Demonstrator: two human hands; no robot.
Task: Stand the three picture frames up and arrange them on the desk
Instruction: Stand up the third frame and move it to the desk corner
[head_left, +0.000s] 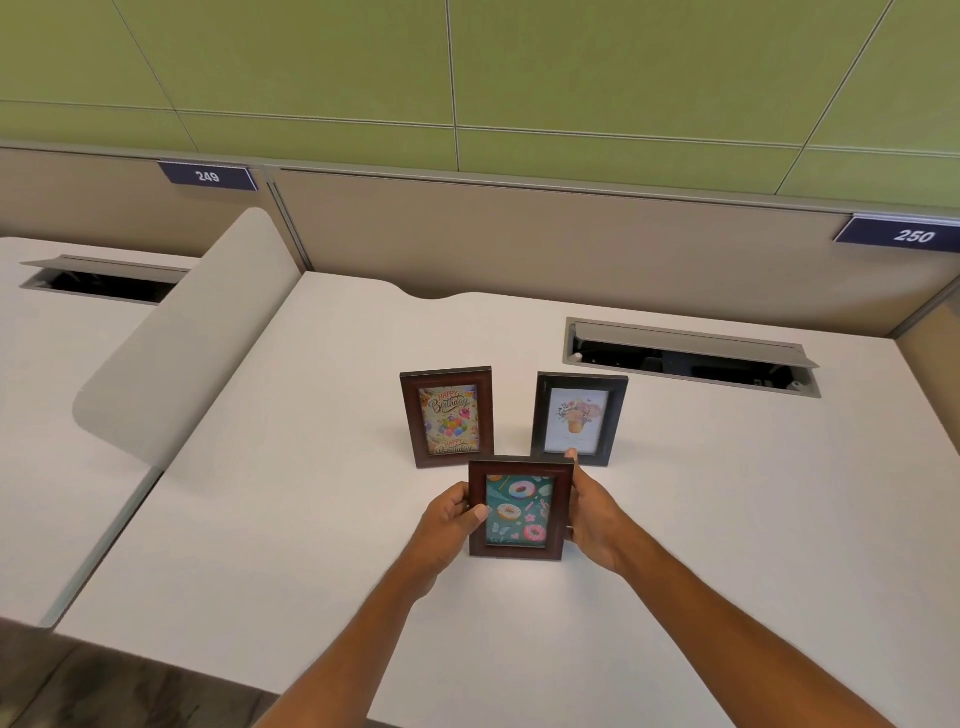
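Two picture frames stand upright on the white desk (727, 519): a brown frame with a birthday card (448, 417) and, to its right, a black frame with a flower picture (577, 418). In front of them a third brown frame with a doughnut picture (519, 509) is held upright, facing me. My left hand (449, 522) grips its left edge, thumb over the front. My right hand (589, 506) grips its right edge, with a fingertip at the top corner. I cannot tell whether its lower edge touches the desk.
An open cable tray slot (691, 358) lies behind the frames at the right. A grey divider panel (192, 332) separates this desk from the neighbouring desk on the left. A beige partition wall (519, 239) with number plates 249 and 250 closes the back.
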